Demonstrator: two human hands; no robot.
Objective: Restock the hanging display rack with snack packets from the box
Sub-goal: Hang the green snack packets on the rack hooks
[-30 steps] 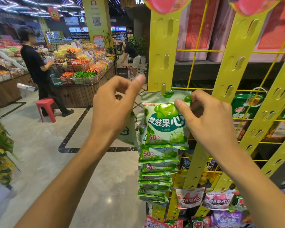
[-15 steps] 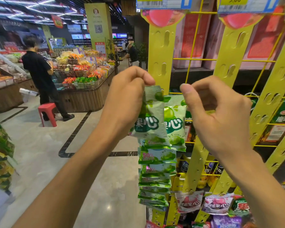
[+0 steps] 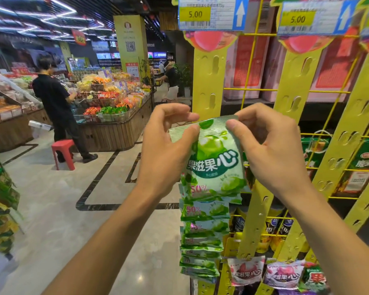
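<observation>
Half a second ago the left hand (image 3: 164, 150) held a packet folded beside the hanging one; now both hands spread a single green snack packet (image 3: 213, 160) flat. Left thumb and fingers pinch its crimped top edge on one side, and the right hand (image 3: 271, 150) pinches the other. It is held in front of the yellow hanging strip (image 3: 208, 86), above a column of glossy green packets (image 3: 202, 237). The punched strip carries slotted hooks; a yellow wire grid (image 3: 251, 89) stands behind, price tags (image 3: 211, 13) above.

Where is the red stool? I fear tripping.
Head view, left side: the red stool stands on the floor beside the person in black.
</observation>
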